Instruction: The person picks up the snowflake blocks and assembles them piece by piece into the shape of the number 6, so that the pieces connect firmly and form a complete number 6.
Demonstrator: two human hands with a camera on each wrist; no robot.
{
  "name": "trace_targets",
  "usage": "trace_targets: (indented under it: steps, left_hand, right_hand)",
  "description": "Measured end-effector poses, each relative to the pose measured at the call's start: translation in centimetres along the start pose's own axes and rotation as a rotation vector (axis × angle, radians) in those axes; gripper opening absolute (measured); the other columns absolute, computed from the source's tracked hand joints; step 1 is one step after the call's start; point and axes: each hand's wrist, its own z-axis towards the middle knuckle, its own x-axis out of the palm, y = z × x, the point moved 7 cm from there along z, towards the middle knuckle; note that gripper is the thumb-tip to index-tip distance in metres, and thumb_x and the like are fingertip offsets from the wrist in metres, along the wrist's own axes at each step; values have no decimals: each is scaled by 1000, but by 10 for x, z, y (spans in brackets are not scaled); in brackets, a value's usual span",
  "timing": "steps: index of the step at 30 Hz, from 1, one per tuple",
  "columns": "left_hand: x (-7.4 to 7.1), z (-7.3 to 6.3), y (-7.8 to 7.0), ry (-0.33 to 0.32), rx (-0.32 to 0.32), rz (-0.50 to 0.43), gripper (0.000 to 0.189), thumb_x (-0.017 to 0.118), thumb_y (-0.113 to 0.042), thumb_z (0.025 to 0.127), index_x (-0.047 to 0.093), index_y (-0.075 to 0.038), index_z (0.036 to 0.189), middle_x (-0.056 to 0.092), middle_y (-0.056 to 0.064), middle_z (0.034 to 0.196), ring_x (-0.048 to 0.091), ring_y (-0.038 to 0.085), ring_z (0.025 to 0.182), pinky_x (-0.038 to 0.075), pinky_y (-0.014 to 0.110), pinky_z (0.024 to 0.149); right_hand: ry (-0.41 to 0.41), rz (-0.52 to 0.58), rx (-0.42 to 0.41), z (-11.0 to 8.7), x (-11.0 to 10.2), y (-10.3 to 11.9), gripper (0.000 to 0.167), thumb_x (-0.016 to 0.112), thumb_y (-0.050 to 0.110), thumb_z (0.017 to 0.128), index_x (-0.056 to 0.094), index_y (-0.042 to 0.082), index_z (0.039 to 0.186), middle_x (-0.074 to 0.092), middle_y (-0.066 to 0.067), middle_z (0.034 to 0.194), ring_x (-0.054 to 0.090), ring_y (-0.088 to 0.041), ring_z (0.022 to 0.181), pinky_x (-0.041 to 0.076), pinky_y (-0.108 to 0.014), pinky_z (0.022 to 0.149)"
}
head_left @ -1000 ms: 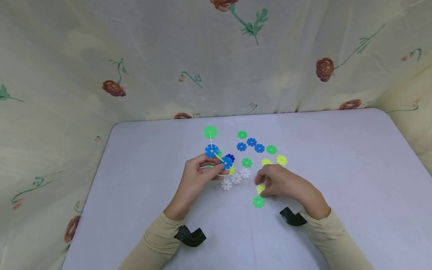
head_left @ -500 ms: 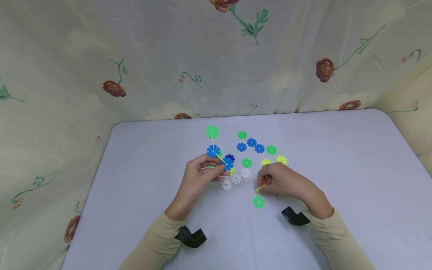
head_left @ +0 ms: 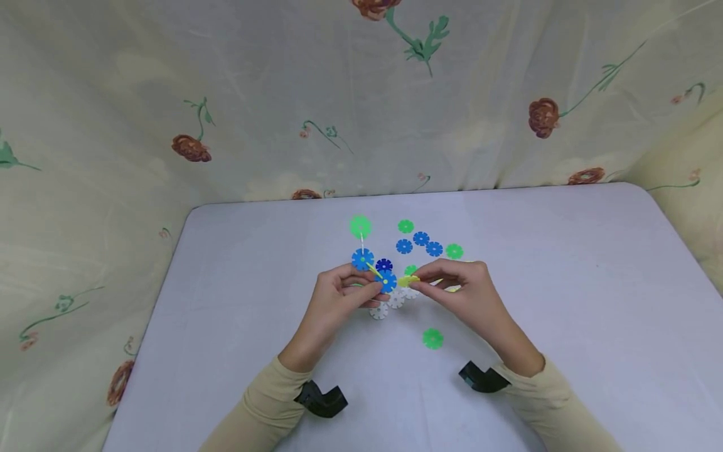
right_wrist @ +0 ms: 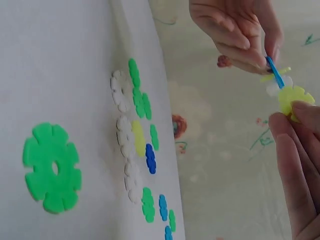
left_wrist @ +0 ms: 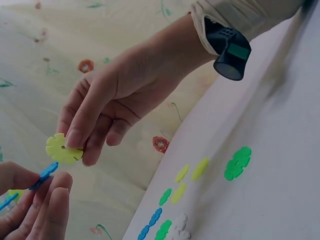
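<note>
In the head view, my left hand (head_left: 337,296) pinches the near end of a chain of interlocking snowflake discs. From its near end run a blue disc (head_left: 386,282), an edge-on yellow disc (head_left: 373,270), another blue disc (head_left: 362,258), an edge-on white disc (head_left: 362,242) and a green disc (head_left: 360,226). My right hand (head_left: 465,290) holds a loose yellow snowflake disc (left_wrist: 59,149) between thumb and fingers. That disc is close beside the chain's near blue disc (left_wrist: 48,175). Whether the two touch, I cannot tell. Both hands are above the table.
Loose discs lie on the white table (head_left: 237,282) under and beyond the hands: several blue ones (head_left: 420,238), green ones (head_left: 454,251), white ones (head_left: 379,311) and a dark blue one (head_left: 384,265). A lone green disc (head_left: 432,339) lies nearer me. A flowered curtain (head_left: 254,94) hangs behind.
My right hand has picked up the yellow disc from the table near the lone green one and brought it up and left to the chain. My left hand has shifted slightly right with the chain.
</note>
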Motion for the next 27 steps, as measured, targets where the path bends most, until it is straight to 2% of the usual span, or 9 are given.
trace_targets:
  steps: [3, 6, 13, 18, 22, 27]
  left_hand:
    - [0, 0, 0, -1, 2, -3, 17, 73, -5, 95, 66, 6, 105, 76, 17, 95, 79, 34, 91, 66, 35, 83]
    - [0, 0, 0, -3, 4, -14, 16, 74, -5, 94, 67, 6, 104, 77, 17, 93, 79, 37, 92, 66, 35, 83]
    - [1, -1, -2, 3, 13, -39, 16, 73, -5, 94, 67, 6, 104, 77, 14, 90, 79, 19, 82, 66, 35, 83]
    - [3, 0, -1, 14, 14, -35, 16, 73, -4, 94, 66, 8, 104, 76, 12, 89, 79, 18, 80, 66, 35, 82]
    - [4, 0, 1, 23, 11, -28, 18, 73, -3, 94, 65, 9, 105, 76, 12, 88, 79, 16, 79, 66, 35, 80]
    - [2, -2, -2, 13, 8, -14, 18, 75, -5, 93, 67, 8, 102, 77, 15, 88, 79, 17, 77, 66, 36, 79]
  right_hand:
    - [-33, -10, -35, -1, 1, 3, 16, 84, 2, 83, 80, 11, 96, 81, -3, 92, 72, -1, 80, 61, -18, 67]
    - [-42, -1, -46, -1, 2, 3, 16, 84, 0, 83, 80, 11, 95, 81, -3, 90, 72, -1, 79, 61, -18, 67]
    - [-26, -14, -89, -1, 4, 6, 18, 84, 1, 83, 80, 13, 96, 81, -2, 90, 73, -4, 80, 61, -17, 70]
    - [-28, -46, -151, -1, 4, 9, 22, 85, -3, 81, 81, 13, 96, 81, -1, 91, 75, -9, 83, 61, -16, 71]
    - [-33, -72, -236, -2, 5, 15, 27, 85, -7, 78, 81, 12, 96, 81, -2, 92, 76, -14, 82, 60, -15, 70]
    - [-43, -98, -338, -4, 7, 26, 30, 87, -9, 73, 81, 10, 96, 80, -3, 89, 75, -14, 75, 60, -14, 70]
